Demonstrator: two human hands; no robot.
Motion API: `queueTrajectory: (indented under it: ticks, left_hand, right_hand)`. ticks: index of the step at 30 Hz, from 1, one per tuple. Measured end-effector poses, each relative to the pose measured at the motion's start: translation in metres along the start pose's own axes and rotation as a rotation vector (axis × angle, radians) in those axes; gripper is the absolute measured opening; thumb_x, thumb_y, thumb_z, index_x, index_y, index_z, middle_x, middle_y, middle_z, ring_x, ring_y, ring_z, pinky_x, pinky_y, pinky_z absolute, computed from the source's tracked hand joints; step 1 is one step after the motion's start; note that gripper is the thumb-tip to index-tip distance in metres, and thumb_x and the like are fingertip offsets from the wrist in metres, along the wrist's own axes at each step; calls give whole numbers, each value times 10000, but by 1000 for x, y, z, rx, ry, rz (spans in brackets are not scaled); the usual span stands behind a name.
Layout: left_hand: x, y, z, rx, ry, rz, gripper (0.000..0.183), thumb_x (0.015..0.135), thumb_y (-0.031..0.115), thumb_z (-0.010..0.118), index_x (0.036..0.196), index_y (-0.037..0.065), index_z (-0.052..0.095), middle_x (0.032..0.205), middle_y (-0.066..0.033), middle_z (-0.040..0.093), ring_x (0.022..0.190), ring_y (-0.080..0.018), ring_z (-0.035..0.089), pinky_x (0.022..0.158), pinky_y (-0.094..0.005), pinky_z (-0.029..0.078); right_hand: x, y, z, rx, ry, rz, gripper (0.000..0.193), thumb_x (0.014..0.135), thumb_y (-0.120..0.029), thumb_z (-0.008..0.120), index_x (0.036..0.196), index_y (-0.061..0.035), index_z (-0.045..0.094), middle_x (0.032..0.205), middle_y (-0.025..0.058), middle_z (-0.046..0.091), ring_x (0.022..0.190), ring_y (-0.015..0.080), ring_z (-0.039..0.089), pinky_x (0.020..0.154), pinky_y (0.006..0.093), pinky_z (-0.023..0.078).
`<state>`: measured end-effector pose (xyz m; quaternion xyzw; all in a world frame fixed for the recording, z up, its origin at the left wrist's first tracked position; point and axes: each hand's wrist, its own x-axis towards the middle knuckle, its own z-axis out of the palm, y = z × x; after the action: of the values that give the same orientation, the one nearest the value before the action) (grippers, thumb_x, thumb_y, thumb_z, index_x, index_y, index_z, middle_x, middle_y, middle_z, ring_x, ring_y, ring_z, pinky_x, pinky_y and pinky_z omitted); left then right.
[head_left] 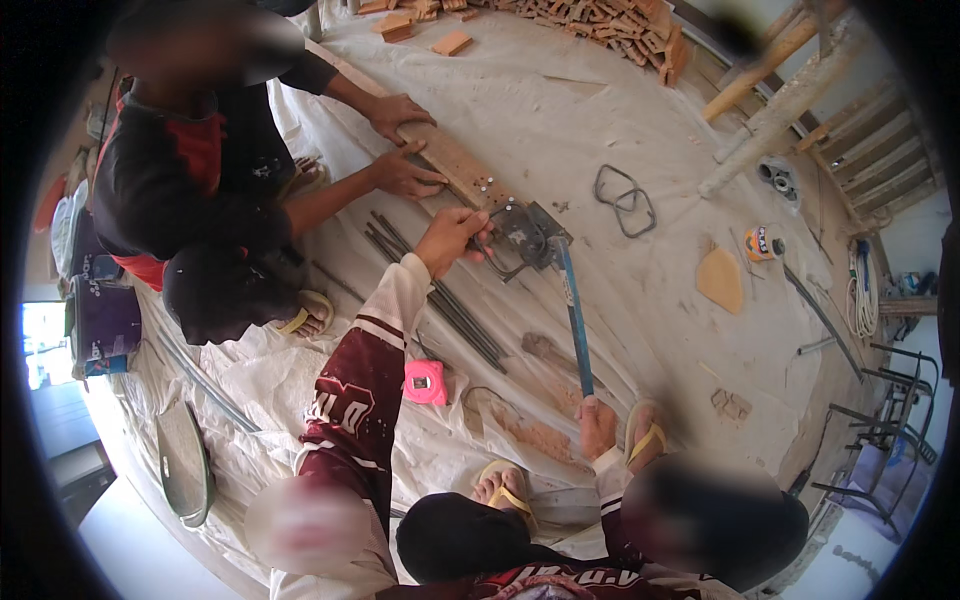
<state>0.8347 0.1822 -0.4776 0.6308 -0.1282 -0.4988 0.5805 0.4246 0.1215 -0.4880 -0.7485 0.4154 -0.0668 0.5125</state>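
My left hand is closed round a dark bent steel rod at the near end of a wooden plank. Several small pegs or nail heads stick up from the plank there. Beside them sits a dark metal piece, whose exact form I cannot make out. My right hand grips the lower end of a long blue metal bar, whose far end meets that dark piece. At the left, a co-worker's two hands press on the plank.
Two bent rod loops lie on the pale sheet. Straight rods and a pink tape measure are left of the bar. A can and a tile piece lie right. Broken bricks are piled far off.
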Motion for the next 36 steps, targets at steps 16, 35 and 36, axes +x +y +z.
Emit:
queueTrajectory:
  ticks: [16, 35, 36]
  left_hand:
    - [-11, 38, 49, -524, 274, 148, 146, 965, 125, 519, 995, -11, 565, 859, -76, 585, 760, -218, 660, 598, -237, 571]
    - [-82, 71, 133, -498, 204, 394, 461, 934, 9, 531, 1329, -131, 341, 985, -130, 588, 942, -254, 653, 772, -280, 567]
    - [-93, 63, 132, -475, 210, 373, 495, 938, -4, 518, 1367, -121, 299, 1004, -130, 582, 966, -264, 649, 791, -291, 563]
  right_hand:
    - [-9, -16, -26, 166, 81, -15, 473, 959, -431, 506, 710, -31, 550, 617, 34, 487, 602, 141, 470, 568, 326, 382]
    - [54, -94, -56, 649, -52, 194, 316, 923, -338, 612, 735, -105, 511, 550, -68, 381, 460, 44, 349, 405, 252, 251]
    - [63, -108, -55, 742, -87, 209, 318, 921, -355, 618, 746, -116, 503, 543, -78, 357, 441, 36, 331, 386, 246, 231]
